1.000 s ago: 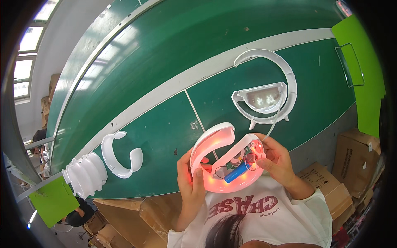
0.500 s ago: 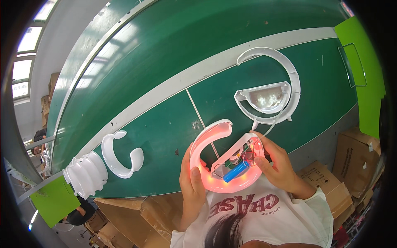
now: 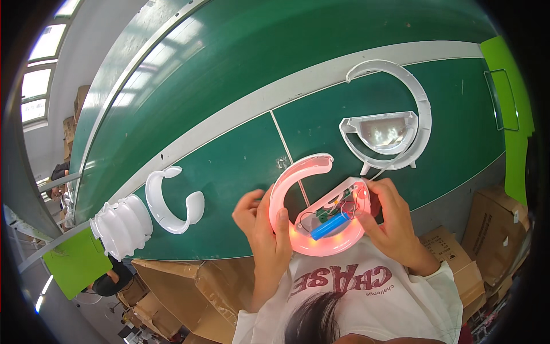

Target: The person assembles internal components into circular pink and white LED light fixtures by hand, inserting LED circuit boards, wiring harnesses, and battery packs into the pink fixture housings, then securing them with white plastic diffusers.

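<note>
I hold a C-shaped lamp [image 3: 298,189] that glows red-pink, just above the near edge of a green table [image 3: 229,103]. My left hand [image 3: 266,229] grips its left curve. My right hand [image 3: 392,221] holds its right end, where an open base shows a blue cylindrical battery [image 3: 329,226], a small green circuit board and thin wires. Beyond my right hand, another white C-shaped lamp [image 3: 401,114] with an open half-round base lies unlit on the table.
A white C-shaped cover [image 3: 169,200] lies at the table's left, next to a stack of similar white covers [image 3: 120,226]. Cardboard boxes [image 3: 487,229] stand below the table edge on both sides. Green panels [image 3: 507,97] sit at the far right and lower left. Another person [image 3: 57,172] is far left.
The glowing lamp has shifted slightly in my hands; both hands keep their grip. Nothing on the table has moved.
</note>
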`<move>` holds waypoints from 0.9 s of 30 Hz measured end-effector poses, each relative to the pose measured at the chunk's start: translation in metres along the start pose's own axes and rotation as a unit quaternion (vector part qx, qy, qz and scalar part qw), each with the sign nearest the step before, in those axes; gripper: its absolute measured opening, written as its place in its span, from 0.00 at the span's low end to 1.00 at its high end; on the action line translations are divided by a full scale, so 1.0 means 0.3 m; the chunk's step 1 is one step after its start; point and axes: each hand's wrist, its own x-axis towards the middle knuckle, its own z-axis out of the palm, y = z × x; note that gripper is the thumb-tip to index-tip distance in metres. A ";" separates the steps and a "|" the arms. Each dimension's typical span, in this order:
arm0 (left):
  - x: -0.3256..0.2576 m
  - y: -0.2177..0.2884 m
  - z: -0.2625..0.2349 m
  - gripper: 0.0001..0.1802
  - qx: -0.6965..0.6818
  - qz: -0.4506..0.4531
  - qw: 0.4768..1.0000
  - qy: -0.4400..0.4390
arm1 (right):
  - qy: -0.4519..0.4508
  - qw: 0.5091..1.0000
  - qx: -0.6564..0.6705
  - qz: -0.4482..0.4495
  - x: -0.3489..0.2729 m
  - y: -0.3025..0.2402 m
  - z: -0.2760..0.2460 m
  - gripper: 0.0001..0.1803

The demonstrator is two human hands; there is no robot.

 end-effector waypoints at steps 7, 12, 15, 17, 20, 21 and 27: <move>-0.032 0.064 -0.047 0.18 0.037 0.086 0.985 0.145 | -0.015 0.997 -0.071 0.019 -0.006 -0.034 -0.031 0.27; -0.009 0.127 -0.039 0.19 0.140 0.132 0.981 0.015 | 0.055 0.998 -0.035 -0.025 -0.019 0.005 -0.052 0.21; -0.015 0.128 -0.049 0.21 0.155 0.143 0.977 -0.020 | 0.078 0.996 -0.011 -0.047 -0.023 0.016 -0.052 0.17; -0.016 0.137 -0.046 0.23 0.126 0.147 0.980 -0.049 | 0.084 0.995 0.000 -0.054 -0.021 0.024 -0.051 0.16; -0.010 0.181 0.000 0.24 0.070 0.223 0.972 0.006 | 0.099 0.993 0.018 -0.069 -0.008 0.034 -0.045 0.16; 0.004 0.195 0.028 0.23 0.082 0.257 0.963 0.007 | 0.095 0.992 0.024 -0.085 -0.001 0.036 -0.046 0.16; 0.067 0.213 0.090 0.29 0.104 0.325 0.940 -0.024 | 0.074 0.991 0.042 -0.106 0.046 0.037 -0.039 0.15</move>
